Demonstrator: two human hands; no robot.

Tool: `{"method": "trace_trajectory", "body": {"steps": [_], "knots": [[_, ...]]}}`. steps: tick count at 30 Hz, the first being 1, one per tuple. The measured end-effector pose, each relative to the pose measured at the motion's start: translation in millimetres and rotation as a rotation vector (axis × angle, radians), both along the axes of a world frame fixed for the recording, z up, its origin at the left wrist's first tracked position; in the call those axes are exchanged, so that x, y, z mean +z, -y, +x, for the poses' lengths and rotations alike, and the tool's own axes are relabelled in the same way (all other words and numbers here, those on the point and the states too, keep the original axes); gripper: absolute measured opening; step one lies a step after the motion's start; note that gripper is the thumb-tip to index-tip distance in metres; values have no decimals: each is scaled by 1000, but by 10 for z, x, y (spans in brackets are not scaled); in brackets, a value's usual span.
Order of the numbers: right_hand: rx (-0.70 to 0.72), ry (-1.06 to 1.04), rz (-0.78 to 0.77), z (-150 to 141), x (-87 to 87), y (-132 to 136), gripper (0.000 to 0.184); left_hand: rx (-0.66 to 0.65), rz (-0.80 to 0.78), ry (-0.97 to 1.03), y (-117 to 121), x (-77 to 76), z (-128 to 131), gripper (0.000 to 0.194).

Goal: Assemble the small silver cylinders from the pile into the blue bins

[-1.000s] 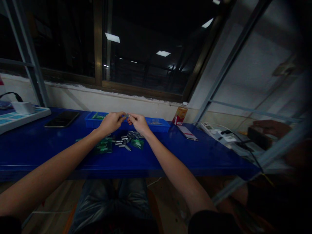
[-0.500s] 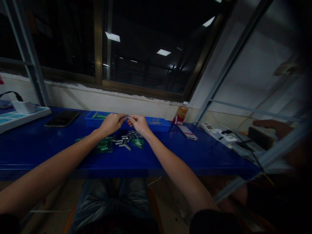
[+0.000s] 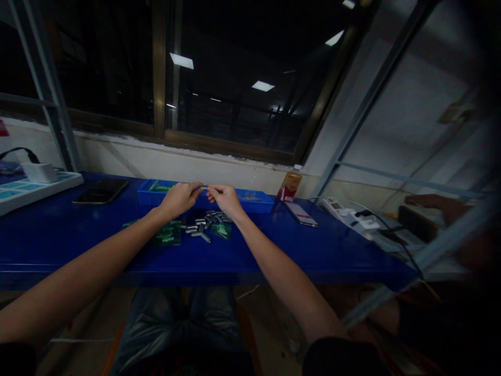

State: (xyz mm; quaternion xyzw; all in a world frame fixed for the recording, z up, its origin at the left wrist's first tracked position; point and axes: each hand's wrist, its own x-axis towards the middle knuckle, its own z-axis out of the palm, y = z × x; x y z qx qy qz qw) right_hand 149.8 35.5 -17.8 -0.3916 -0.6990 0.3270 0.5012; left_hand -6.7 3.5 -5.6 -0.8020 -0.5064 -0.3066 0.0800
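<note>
Sitting at the far left of a blue table (image 3: 47, 235), a white power strip (image 3: 64, 183) with pale blue panels carries a white plug (image 3: 39, 172). Just right of it, a dark phone (image 3: 100, 191) lies flat. Next comes the left end of a shallow blue tray (image 3: 250, 206), with green material inside; the tray runs behind both hands along the back of the table. Nearer the front lie green bags (image 3: 170, 235), partly covered by the left forearm. Above them, the left hand (image 3: 179, 198) is drawn in to a fingertip pinch on one end of a small slim piece (image 3: 204, 188); its details are too small to tell. Below the hands is a loose scatter of silvery metal pieces (image 3: 199, 228), with a small green bag (image 3: 222, 231) beside them. The right hand (image 3: 226, 199) pinches the other end of the slim piece, so it spans the fingertips of both hands, in front of the tray. Farther right stand a bottle (image 3: 289, 188) with a red label and, near it, a phone (image 3: 302, 213) lying with its pale screen up. At far right, beyond a metal post, another person's hand (image 3: 428, 200) is beside a dark object (image 3: 417, 223), dim and blurred.
</note>
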Motion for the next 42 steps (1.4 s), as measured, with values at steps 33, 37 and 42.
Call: {"method": "trace_trajectory", "body": {"steps": [33, 37, 42], "knots": [[-117, 361, 353, 36, 77, 139, 27, -35, -16, 63, -38, 19, -17, 37], [-130, 462, 400, 37, 84, 155, 25, -30, -23, 64, -13, 26, -7, 39], [-131, 526, 395, 49, 105, 160, 30, -126, 0, 177, 6, 37, -5, 33]]}}
